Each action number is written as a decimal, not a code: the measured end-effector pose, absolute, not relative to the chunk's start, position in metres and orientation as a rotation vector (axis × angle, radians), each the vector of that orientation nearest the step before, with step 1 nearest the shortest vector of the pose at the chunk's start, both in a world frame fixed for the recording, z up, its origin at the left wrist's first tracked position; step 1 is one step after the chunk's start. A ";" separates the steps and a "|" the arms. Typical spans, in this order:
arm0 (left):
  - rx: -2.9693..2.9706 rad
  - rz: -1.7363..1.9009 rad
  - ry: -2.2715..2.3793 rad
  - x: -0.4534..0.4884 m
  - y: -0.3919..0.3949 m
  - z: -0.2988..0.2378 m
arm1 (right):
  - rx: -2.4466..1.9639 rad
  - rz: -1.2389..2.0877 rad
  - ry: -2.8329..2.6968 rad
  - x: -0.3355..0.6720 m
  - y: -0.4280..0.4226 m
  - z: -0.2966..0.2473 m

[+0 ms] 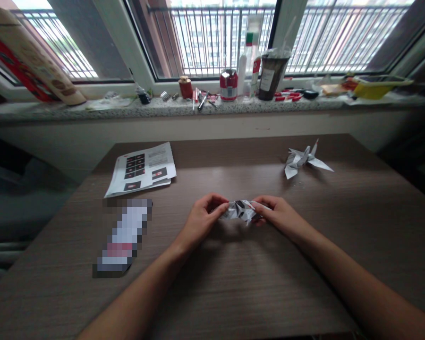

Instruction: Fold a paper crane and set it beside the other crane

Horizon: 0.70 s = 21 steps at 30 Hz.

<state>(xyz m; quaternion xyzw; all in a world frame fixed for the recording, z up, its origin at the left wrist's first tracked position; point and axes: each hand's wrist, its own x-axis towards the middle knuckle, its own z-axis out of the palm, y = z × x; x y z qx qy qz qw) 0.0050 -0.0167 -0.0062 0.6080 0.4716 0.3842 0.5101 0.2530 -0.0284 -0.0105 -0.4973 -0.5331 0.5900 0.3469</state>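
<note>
Between my two hands is a small piece of folded paper (240, 210), white and grey with dark printed patches. My left hand (208, 212) pinches its left end between thumb and fingers. At the other end, my right hand (272, 212) grips the paper the same way, thumb on top. The paper looks creased and uneven, held just above the brown table (233, 293). Farther back on the right stands a folded paper crane (306, 159) with spread wings, apart from both hands.
Printed sheets (145, 170) lie at the back left, with a blurred-out phone-like object (122, 238) in front of them. On the window sill (184, 109) stand a red can (228, 85), a dark drink cup (270, 75), a yellow basket (375, 87) and small tools.
</note>
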 end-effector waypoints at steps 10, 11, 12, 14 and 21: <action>1.473 0.695 1.056 0.008 -0.022 -0.004 | -1.262 1.657 -1.210 0.252 -0.030 -0.008; 1.453 0.700 1.048 0.008 -0.022 -0.004 | -1.250 1.691 -1.177 0.252 -0.030 -0.007; 1.433 0.702 1.041 0.008 -0.023 -0.005 | -1.241 1.725 -1.149 0.252 -0.030 -0.007; 1.405 0.706 1.033 0.009 -0.023 -0.005 | -1.220 1.785 -1.121 0.253 -0.032 -0.006; 1.376 0.742 1.022 0.010 -0.023 -0.003 | -1.159 1.812 -1.168 0.254 -0.032 -0.005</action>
